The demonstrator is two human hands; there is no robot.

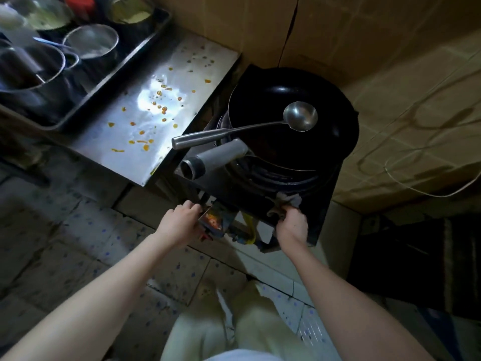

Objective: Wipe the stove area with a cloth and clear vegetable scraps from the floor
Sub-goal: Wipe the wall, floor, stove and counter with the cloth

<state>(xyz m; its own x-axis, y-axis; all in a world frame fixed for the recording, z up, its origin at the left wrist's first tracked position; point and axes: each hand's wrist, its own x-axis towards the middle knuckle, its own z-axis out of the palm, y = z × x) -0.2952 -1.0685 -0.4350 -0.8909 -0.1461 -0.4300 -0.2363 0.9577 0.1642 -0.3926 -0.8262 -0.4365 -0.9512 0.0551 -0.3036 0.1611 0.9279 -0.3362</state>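
Head view. Our right hand point(291, 226) curls its fingers tight on a crumpled grey cloth point(287, 200), which lies at the front lip of the matte black metal stove point(320, 217). The left hand point(179, 222) bends its fingers against an orange-smeared part point(213, 221) on the stove's front; we cannot tell the grip. Beyond the fingertips, a round black wok point(260, 100) carries a polished steel ladle point(300, 115). Left of the fingers, a splattered steel counter point(145, 113) ends in a sharp corner. Speckled floor tiles point(78, 243) lie open below.

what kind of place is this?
Likely a small working kitchen: a black wok holding a steel ladle on a dark stove, a sauce-spattered steel counter, and metal pots in a black tray.
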